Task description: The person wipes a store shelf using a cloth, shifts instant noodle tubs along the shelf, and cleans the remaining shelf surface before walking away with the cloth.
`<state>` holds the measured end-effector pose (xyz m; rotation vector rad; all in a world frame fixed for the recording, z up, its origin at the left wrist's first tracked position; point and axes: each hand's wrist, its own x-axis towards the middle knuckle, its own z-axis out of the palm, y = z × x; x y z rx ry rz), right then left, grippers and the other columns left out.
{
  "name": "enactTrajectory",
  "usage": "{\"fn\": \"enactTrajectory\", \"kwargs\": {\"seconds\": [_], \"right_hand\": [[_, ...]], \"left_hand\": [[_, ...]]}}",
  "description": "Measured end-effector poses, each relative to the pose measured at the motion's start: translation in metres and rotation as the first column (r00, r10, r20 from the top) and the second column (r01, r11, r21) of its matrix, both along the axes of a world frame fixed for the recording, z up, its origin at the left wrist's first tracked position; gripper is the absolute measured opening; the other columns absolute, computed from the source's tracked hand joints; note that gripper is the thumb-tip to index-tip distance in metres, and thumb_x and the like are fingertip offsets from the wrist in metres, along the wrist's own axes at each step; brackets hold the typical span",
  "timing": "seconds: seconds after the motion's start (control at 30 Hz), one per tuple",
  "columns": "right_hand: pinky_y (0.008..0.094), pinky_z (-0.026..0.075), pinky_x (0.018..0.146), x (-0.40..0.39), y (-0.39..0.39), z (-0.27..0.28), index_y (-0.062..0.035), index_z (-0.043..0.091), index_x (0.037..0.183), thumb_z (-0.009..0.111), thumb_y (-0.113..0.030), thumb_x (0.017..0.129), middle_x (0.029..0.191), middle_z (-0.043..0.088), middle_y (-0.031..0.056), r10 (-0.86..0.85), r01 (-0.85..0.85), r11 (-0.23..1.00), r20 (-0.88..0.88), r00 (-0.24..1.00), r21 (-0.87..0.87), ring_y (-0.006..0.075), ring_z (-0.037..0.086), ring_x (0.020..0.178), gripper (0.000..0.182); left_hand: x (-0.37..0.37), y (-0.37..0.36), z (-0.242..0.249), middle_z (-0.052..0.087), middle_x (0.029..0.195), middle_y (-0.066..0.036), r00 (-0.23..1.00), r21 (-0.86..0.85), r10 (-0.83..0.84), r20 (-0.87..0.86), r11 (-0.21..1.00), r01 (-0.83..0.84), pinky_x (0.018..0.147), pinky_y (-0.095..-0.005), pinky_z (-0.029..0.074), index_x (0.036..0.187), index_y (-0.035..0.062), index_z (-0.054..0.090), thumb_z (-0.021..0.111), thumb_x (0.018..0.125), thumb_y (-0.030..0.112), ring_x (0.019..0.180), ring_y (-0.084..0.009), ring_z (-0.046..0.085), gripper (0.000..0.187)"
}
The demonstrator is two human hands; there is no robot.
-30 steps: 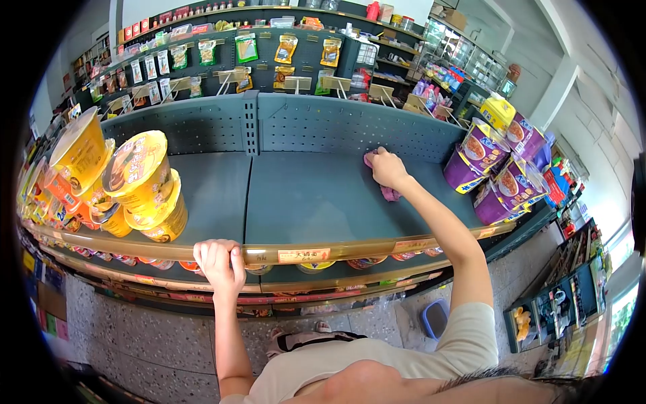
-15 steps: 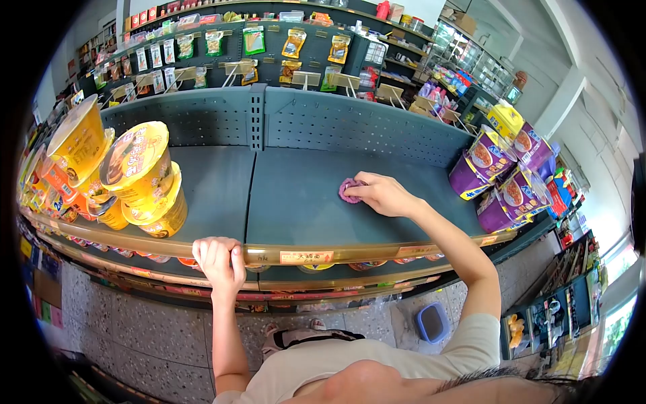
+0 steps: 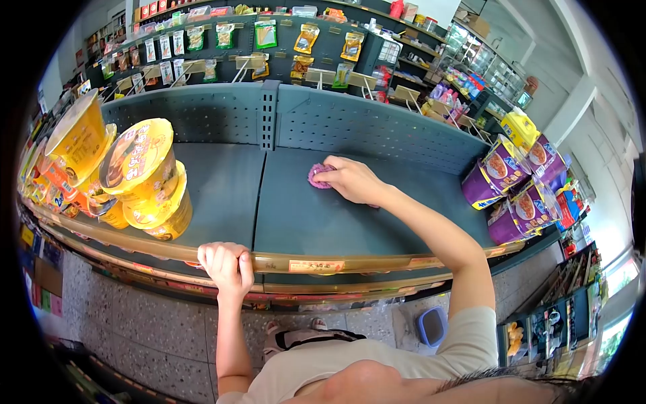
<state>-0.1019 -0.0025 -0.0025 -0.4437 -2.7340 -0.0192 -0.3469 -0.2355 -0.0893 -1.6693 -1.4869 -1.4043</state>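
Note:
My right hand grips a crumpled purple cloth and presses it on the dark grey shelf board, right of the seam between two boards. Along the shelf's front edge, my left hand is wrapped round the tan price rail. A paper price label sits on that rail, just right of my left hand. Stacked yellow instant noodle tubs stand to the left on the same shelf. Purple instant noodle tubs are stacked at its right end.
A perforated back panel rises behind the shelf. Beyond it hang snack packets on hooks. Lower shelves with more goods lie below the rail. A blue plastic bin stands on the speckled floor at my right.
My right hand has slid the purple cloth left and slightly back across the shelf board. The left hand keeps its hold on the rail. The view has shifted slightly.

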Motion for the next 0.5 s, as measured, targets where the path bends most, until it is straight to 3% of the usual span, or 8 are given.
{"fn": "enactTrajectory", "kwargs": {"seconds": [0.17, 0.5], "right_hand": [[0.0408, 0.055, 0.074, -0.038, 0.023, -0.006, -0.0177, 0.073, 0.108, 0.063, -0.009, 0.087, 0.099, 0.061, 0.0094, 0.055, -0.054, 0.995, -0.007, 0.998, 0.081, 0.0299, 0.064, 0.089, 0.025], [0.0413, 0.053, 0.078, -0.041, 0.031, -0.007, -0.0205, 0.072, 0.112, 0.059, -0.003, 0.088, 0.104, 0.061, 0.0099, 0.199, -0.199, 0.980, -0.030, 0.980, -0.015, 0.0313, 0.063, 0.094, 0.031]], "left_hand": [[-0.001, 0.000, -0.003, 0.057, 0.079, -0.002, 1.000, -0.008, 0.006, -0.007, 1.000, -0.006, 0.082, -0.0400, 0.036, 0.080, 0.0125, 0.056, 0.060, 0.087, 0.015, 0.078, -0.0225, 0.053, 0.008], [-0.001, -0.001, 0.002, 0.058, 0.079, -0.001, 1.000, 0.004, -0.015, -0.004, 1.000, 0.015, 0.083, -0.0393, 0.035, 0.079, 0.0124, 0.056, 0.059, 0.087, 0.013, 0.079, -0.0221, 0.053, 0.008]]}}
